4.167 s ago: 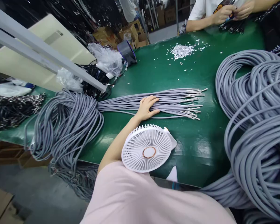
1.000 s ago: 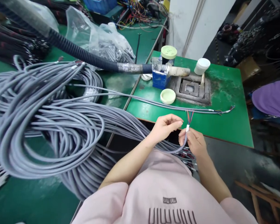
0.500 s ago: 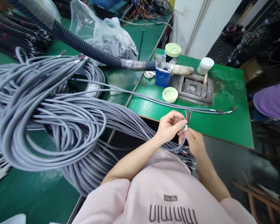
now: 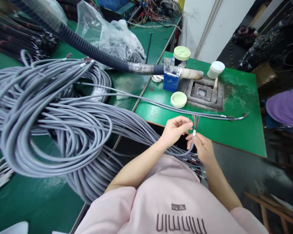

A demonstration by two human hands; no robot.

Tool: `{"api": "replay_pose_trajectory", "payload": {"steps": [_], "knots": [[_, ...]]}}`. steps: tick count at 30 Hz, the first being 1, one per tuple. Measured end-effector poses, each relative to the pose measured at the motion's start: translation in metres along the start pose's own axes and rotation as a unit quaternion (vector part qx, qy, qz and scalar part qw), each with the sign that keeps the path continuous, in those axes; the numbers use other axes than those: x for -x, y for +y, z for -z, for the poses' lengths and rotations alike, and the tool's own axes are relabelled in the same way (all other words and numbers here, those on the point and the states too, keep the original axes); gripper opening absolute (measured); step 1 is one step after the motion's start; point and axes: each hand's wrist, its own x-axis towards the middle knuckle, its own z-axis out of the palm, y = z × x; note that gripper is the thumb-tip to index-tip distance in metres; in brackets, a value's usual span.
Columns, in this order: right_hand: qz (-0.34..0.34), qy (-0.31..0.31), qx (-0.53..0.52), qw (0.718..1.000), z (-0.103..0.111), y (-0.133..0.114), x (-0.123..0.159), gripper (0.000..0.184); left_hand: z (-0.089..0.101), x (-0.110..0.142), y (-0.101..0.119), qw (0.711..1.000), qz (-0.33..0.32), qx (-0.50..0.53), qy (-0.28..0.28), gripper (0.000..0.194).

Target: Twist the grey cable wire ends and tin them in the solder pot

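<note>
My right hand point(image 4: 203, 147) grips a grey cable point(image 4: 189, 152) just below the white band near its stripped end. Above that band, several thin coloured wires point(image 4: 196, 121) fan upward. Thumb and fingers of my left hand point(image 4: 177, 129) are pinched together at the left side of the fan, on what looks like a single wire; its tip is too small to make out. Two more grey cables point(image 4: 185, 112) with bared wire ends lie across the green table beyond my hands.
Large coils of grey cable point(image 4: 51, 130) fill the left bench. A ribbed hose point(image 4: 95, 53) runs to a blue box point(image 4: 170, 82). Beside it are a sunken square pot point(image 4: 202, 93), a pale green lid point(image 4: 178, 99) and a white jar point(image 4: 216, 69). Someone in purple point(image 4: 285, 105) is at the right.
My left hand has drawn slightly left, away from the white band, which now shows more fully. The coloured wires are spread wider. My right hand keeps its hold on the cable.
</note>
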Motion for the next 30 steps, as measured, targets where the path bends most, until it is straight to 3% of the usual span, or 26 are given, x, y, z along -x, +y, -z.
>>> {"api": "replay_pose_trajectory", "payload": {"steps": [4, 9, 14, 22, 30], "knots": [[0.002, 0.0, 0.0, 1.0, -0.001, 0.002, -0.001, 0.033, -0.002, 0.004, -0.007, 0.999, -0.041, 0.019, 0.003, 0.026], [0.015, -0.014, 0.041, 0.999, 0.001, -0.002, -0.002, 0.035, -0.01, 0.006, 0.001, 0.995, -0.097, -0.029, -0.013, 0.023], [0.01, -0.006, 0.048, 0.999, 0.001, -0.005, -0.003, 0.033, -0.009, 0.001, 0.005, 0.997, -0.064, -0.05, 0.006, 0.021], [0.019, -0.013, 0.09, 0.996, 0.004, -0.004, -0.007, 0.034, -0.001, -0.004, 0.012, 0.993, -0.058, -0.083, -0.067, 0.029], [0.009, -0.029, 0.08, 0.996, 0.007, -0.003, -0.008, 0.032, 0.005, -0.009, 0.009, 0.994, -0.039, -0.075, -0.076, 0.031]]}}
